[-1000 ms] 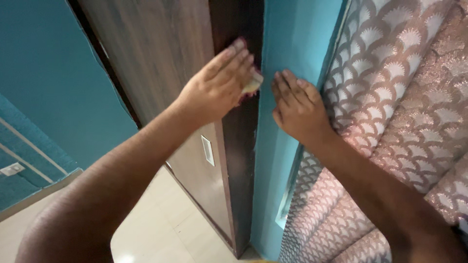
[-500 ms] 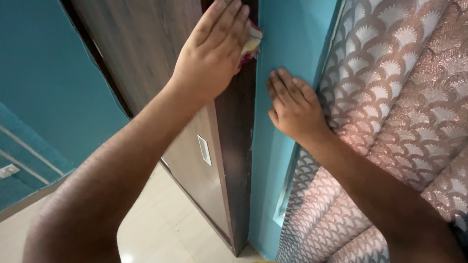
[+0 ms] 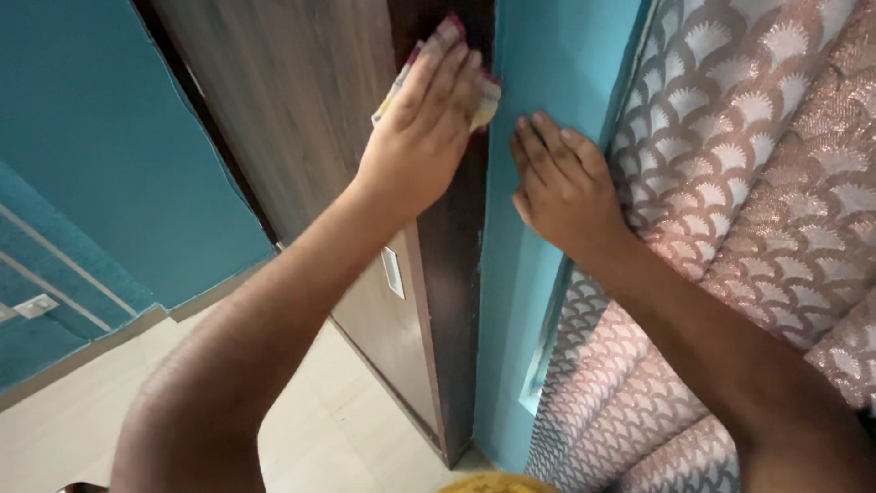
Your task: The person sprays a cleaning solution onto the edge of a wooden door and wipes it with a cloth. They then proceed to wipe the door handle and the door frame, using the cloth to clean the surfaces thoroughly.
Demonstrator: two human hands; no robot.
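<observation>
My left hand (image 3: 422, 137) presses a small pale yellow cloth with red edging (image 3: 484, 99) flat against the dark brown door frame (image 3: 452, 265). The cloth shows above and beside my fingers. My right hand (image 3: 566, 187) rests flat, fingers together, on the teal wall edge (image 3: 534, 55) just right of the frame. Both forearms reach up from the bottom of the view.
A wood-grain door (image 3: 301, 100) with a small metal latch plate (image 3: 392, 272) stands left of the frame. A pink curtain with a silvery scallop pattern (image 3: 766, 164) hangs at the right. Teal walls (image 3: 82, 155) and a pale tiled floor (image 3: 319, 438) lie at the left and below.
My left hand with the cloth went up the door frame, then came a little way down and across it. My right hand stayed on the wall edge.
</observation>
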